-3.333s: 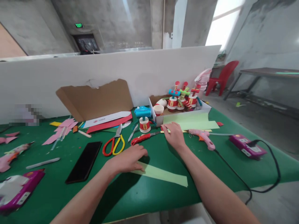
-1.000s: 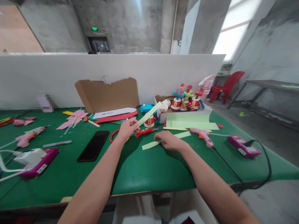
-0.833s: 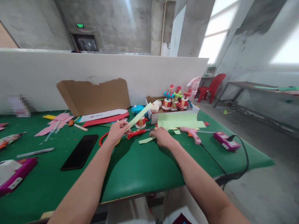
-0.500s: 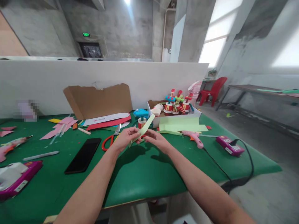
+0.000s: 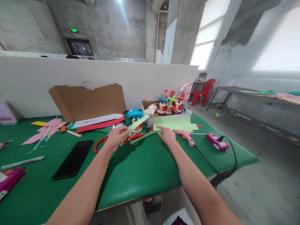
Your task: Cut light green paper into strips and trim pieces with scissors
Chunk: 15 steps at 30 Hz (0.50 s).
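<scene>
My left hand (image 5: 117, 137) is closed, its fingertips pinching a light green paper strip (image 5: 140, 122) that slants up to the right. My right hand (image 5: 167, 135) reaches forward, index finger stretched out at the lower left edge of a light green paper sheet (image 5: 175, 122). Under its fingers runs a second, narrow green paper strip (image 5: 145, 136) lying on the table; the palm hides its right end. Just beyond my left fingertips is a red-handled tool (image 5: 136, 136), partly covered. Orange-handled scissors (image 5: 99, 144) lie left of that hand, their blades partly hidden. A paper cup figure with a blue top (image 5: 135, 113) stands behind the strip.
A white box (image 5: 164, 117) holds several cup figures (image 5: 162, 107). Right of my right hand lie a pink glue gun (image 5: 187, 136) and a purple power strip (image 5: 217, 142) with a cord. A black phone (image 5: 73, 159), pink paper pieces (image 5: 48, 128) and a cardboard flap (image 5: 89, 101) are leftward.
My right hand has left my left hand's side and moved right to the paper sheet and narrow strip. My left hand still holds its strip. The view has swung slightly right.
</scene>
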Available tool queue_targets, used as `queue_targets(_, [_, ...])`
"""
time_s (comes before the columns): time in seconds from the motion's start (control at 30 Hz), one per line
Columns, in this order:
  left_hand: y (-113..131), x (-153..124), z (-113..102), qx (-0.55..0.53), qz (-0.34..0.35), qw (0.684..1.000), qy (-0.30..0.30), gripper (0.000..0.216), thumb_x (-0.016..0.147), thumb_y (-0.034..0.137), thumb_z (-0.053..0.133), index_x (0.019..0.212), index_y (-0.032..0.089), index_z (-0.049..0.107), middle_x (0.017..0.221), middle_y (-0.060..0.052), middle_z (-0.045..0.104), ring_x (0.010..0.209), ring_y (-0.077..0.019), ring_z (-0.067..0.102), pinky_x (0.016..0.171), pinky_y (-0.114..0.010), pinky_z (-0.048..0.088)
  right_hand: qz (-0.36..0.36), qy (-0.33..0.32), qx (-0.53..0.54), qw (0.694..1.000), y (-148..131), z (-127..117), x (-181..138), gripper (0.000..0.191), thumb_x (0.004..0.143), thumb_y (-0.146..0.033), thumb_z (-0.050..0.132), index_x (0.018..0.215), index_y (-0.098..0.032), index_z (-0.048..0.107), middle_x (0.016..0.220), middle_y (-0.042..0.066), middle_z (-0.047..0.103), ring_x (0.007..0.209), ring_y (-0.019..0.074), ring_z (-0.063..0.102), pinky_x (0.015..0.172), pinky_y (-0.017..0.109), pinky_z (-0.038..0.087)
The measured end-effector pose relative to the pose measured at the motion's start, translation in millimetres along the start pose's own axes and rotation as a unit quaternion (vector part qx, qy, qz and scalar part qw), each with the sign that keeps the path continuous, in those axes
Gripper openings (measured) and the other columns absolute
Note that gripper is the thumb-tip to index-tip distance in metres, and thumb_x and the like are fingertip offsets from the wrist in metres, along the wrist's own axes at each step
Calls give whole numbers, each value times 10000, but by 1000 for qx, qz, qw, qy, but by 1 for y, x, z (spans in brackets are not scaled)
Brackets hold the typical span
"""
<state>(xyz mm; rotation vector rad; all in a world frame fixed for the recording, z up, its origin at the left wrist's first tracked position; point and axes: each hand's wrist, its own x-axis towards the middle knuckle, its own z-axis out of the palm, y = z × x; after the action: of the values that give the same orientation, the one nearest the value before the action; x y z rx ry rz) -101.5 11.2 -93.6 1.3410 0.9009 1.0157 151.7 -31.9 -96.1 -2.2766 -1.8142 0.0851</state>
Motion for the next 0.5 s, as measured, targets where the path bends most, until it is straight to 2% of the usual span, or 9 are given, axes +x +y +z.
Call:
queue_targets(0.1, [1, -1, 1, -1, 1, 1000, 2, 509, 526, 533, 819, 774, 161, 576, 586, -2, 661, 461, -115, 589, 417, -194, 415, 8, 3, 2, 1000, -1, 10, 6, 324, 884, -286, 546, 1193, -279, 642, 1036, 98, 729, 974, 268, 666, 737, 328, 477])
queue_targets(0.2, [1, -1, 0, 1, -2, 1000, 0, 513, 514, 532, 828, 762, 161, 576, 579, 0, 661, 461, -112, 591, 438, -196, 431, 9, 9, 7, 1000, -2, 14, 8, 308, 877, -287, 558, 1169, -267, 653, 1039, 95, 732, 979, 258, 667, 735, 315, 473])
queue_targets(0.37, [2, 0, 0, 5, -3, 1000, 0, 521, 499, 540, 833, 762, 163, 587, 578, -3, 667, 457, -120, 594, 445, -213, 446, 5, 27, 12, 1000, -8, 9, 7, 248, 916, -279, 484, 1012, -257, 712, 990, 79, 739, 934, 233, 669, 722, 293, 459])
queue_targets(0.5, [3, -1, 2, 5, -1, 1000, 2, 522, 491, 554, 828, 742, 170, 579, 566, -1, 664, 453, -121, 590, 452, -222, 456, 33, 73, 16, 997, -2, -1, 13, 337, 966, -293, 373, 1105, -244, 675, 1066, 102, 715, 983, 231, 649, 779, 302, 452])
